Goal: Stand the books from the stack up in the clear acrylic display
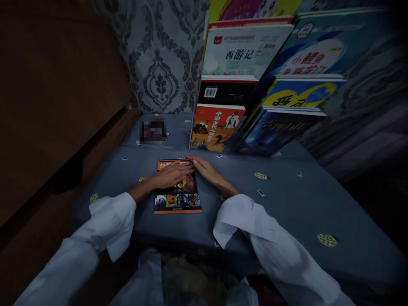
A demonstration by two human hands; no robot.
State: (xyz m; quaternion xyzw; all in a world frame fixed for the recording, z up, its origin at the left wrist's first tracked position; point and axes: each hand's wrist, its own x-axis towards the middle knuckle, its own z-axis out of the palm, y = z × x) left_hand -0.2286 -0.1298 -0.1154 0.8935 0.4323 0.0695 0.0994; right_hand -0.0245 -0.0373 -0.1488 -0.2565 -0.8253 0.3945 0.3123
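Observation:
A book (178, 204) with a black and orange cover and animal pictures lies closed on the cloth-covered table. Flat across its upper part rests my left hand (174, 173), fingers stretched to the right, hiding some of the title. My right hand (205, 170) lies at the book's upper right corner, its fingers extended and its fingertips meeting those of the left hand. Neither hand grips the book; both lie on or against it. White sleeves cover both forearms.
Behind my hands stands a tiered display of several upright books, among them an orange one (216, 127) and a dark blue one (274, 131). A blurred small item (153, 130) lies at the back left. Brown wooden furniture (57, 93) borders the table (287, 208) on the left.

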